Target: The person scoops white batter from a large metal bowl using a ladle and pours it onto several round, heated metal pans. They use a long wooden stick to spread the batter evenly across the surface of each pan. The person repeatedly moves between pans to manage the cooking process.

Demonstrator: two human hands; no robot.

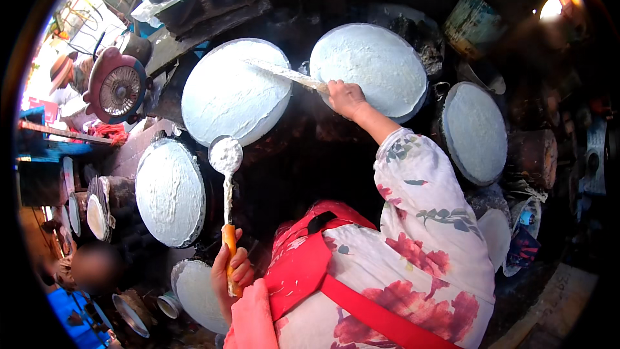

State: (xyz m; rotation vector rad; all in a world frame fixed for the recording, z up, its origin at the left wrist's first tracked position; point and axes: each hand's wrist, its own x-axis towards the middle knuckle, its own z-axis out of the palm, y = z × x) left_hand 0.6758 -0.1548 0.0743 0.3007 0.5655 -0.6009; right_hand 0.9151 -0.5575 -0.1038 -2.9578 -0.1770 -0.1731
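Left hand (232,271) is wrapped tight round the orange handle of a ladle (226,155), fingers clenched on it, low in the view. Ladle stands nearly upright, its round bowl up top, coated w/ white batter, sitting between the big centre disc (232,94) and the left disc (169,192), just at their edges.

Right hand (345,98) is stretched out forward, fingers closed on the end of a long flat stick (284,73). Stick is smeared white and lies across the upper right part of the centre disc, tip pointing left; looks to be touching the batter, can't tell for sure.

Centre disc is fully covered in white batter, as is the upper right disc (371,64) just beside the right hand. A greyer disc (475,132) sits further right, well apart from both hands. Another white disc (197,294) shows at the bottom, near the left hand.

Small fan (119,89) w/ a reddish frame stands top left. Person wears a floral sleeve (420,194) and a red strap (381,317) across the chest.
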